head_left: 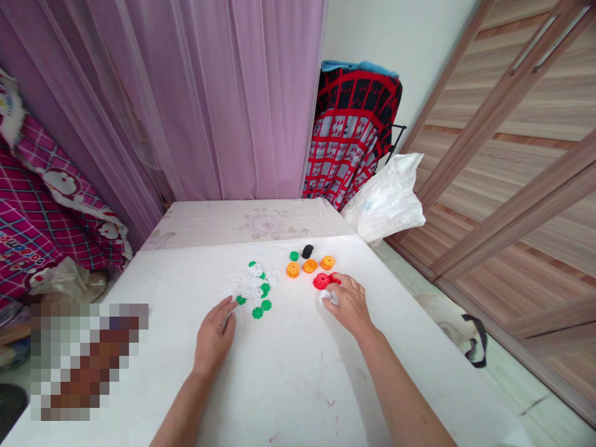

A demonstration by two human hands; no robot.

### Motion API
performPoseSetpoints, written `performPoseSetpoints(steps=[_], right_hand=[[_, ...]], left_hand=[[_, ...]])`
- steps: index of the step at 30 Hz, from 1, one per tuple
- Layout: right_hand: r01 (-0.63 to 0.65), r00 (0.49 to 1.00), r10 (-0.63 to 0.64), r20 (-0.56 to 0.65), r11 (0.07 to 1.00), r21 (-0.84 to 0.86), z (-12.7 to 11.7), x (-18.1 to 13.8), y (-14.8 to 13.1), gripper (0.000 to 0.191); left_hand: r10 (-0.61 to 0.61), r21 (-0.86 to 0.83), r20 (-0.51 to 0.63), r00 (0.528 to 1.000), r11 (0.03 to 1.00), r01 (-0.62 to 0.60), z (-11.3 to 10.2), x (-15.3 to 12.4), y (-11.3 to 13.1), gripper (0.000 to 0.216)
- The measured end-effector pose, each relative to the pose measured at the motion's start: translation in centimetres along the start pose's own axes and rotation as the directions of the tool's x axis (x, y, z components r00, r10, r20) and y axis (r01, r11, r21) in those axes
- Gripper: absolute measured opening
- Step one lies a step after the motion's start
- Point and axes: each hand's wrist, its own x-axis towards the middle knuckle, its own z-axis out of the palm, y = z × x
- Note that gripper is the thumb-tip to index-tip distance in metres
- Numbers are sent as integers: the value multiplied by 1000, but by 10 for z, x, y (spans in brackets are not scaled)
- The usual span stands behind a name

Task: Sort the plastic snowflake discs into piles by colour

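My left hand [215, 332] rests low over the table with its thumb and fingers apart, its fingertips beside a green flower-shaped disc [241, 300] at the edge of a loose pile. White flower-shaped discs [251, 284] make up most of that pile, with several green ones among them. On the right, my right hand [348, 304] closes thumb and fingers round a small group of white discs [326, 296], partly hidden by the fingers. Just behind it is a red stack of discs [321, 281]; a second red piece is partly covered by my fingers.
Behind the red discs stand orange stacks [310, 266], a green stack [294, 256] and a black stack [308, 251]. A white cloth [288, 372] covers the table. A white plastic bag [386, 195] is past the right far corner, near wooden wardrobe doors [507, 161]. Purple curtains [233, 99] hang behind.
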Motion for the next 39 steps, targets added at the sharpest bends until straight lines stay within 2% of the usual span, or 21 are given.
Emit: performPoseSetpoints(steps=[6,10,12,16,20,23,28,32,37,39], right_hand=[[-23,1000,23,20,1000,2,-2,-2,0,18],[-3,1000,4,-18,999,46,-9,-1,-12,18],[38,999,-39,6,994,98,-11,1,-27,18],[99,976,-138,166,970,223,1,5,-73,20],[58,958,-126,257,965,255,22,8,-114,24],[70,948,-137,287,970,232,30,10,-130,28],[79,922,-139,361,981,175,29,18,-136,26],[95,925,-148,351,982,163,32,21,-137,23],[39,918,-112,380,980,194,34,26,-131,24],[23,929,-97,358,979,204,30,34,-122,24]], left_hand=[[4,2,-6,1000,1000,-4,0,0,1,35],[3,12,3,1000,1000,-3,-1,0,2,34],[9,12,3,1000,1000,-9,0,1,2,35],[19,7,5,1000,1000,-19,0,1,2,35],[16,18,1,1000,1000,-16,0,1,3,35],[24,17,2,1000,1000,-24,2,1,3,34],[45,3,-16,999,999,-45,4,1,0,33],[58,-8,-35,998,998,-58,3,0,0,32],[64,-11,-44,997,998,-64,2,0,2,32],[67,-7,-48,997,998,-68,2,0,2,31]])
